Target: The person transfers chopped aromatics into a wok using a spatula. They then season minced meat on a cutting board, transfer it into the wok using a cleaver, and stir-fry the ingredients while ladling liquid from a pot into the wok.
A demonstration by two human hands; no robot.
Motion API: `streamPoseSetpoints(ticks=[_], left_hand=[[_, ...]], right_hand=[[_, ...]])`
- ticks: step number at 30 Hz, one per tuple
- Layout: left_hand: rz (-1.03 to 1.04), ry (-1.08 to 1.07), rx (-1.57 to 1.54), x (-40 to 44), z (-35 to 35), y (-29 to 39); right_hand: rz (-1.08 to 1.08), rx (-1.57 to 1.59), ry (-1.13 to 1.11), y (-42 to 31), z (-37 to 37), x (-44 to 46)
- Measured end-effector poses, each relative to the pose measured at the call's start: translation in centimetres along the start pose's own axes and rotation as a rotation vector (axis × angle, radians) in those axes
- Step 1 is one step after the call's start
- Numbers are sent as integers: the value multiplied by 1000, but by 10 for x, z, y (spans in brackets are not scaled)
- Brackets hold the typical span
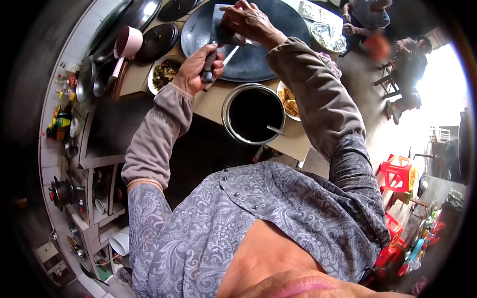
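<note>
My left hand (202, 69) is closed round the dark handle of a cleaver (217, 25), its broad blade pointing away from me. At the blade's far end, my right hand (250, 22) has its fingers bent against the metal; a small yellowish bit shows by the fingertips, and what they pinch I cannot make out. Both hands are above a large dark round griddle (283, 25). A thin pale strip (229, 55) lies beside my left hand, its kind unclear. Closer to me stands a round metal pot (254, 141) of dark contents, with a metal utensil handle (276, 130) in it.
Plates of greens (165, 74) and golden fried pieces (289, 103) flank the pot. A pink saucepan (128, 42) and dark pans are at the left. A foil-covered dish (328, 37) lies right of the griddle. Other people (370, 15) are at the upper right, near red stools (397, 173).
</note>
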State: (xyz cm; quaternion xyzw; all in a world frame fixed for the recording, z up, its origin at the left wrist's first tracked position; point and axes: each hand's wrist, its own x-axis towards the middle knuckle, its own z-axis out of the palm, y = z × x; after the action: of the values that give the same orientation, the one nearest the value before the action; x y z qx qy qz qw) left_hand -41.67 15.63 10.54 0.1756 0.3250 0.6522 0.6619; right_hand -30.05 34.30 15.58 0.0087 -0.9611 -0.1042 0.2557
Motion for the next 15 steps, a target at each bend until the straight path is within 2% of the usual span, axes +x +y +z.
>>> streamPoseSetpoints(ticks=[1,3,4,7,9,12,13,15], left_hand=[[2,17,41,13,1,7],[-27,19,129,43,-5,19],[-40,43,158,55,-6,21],[-98,33,219,87,-17,33],[-99,45,326,103,-28,39],[-120,40,417,122,-48,53],[-131,31,412,128,-56,58],[-154,40,404,146,-70,66]], right_hand=[[265,182,107,7,21,5],[83,-43,101,21,21,5],[301,-17,-78,36,44,13],[645,165,24,68,93,-2],[760,133,-38,78,111,-9],[813,230,-27,86,133,-17],[945,397,-60,89,143,-16],[934,415,126,95,167,-14]])
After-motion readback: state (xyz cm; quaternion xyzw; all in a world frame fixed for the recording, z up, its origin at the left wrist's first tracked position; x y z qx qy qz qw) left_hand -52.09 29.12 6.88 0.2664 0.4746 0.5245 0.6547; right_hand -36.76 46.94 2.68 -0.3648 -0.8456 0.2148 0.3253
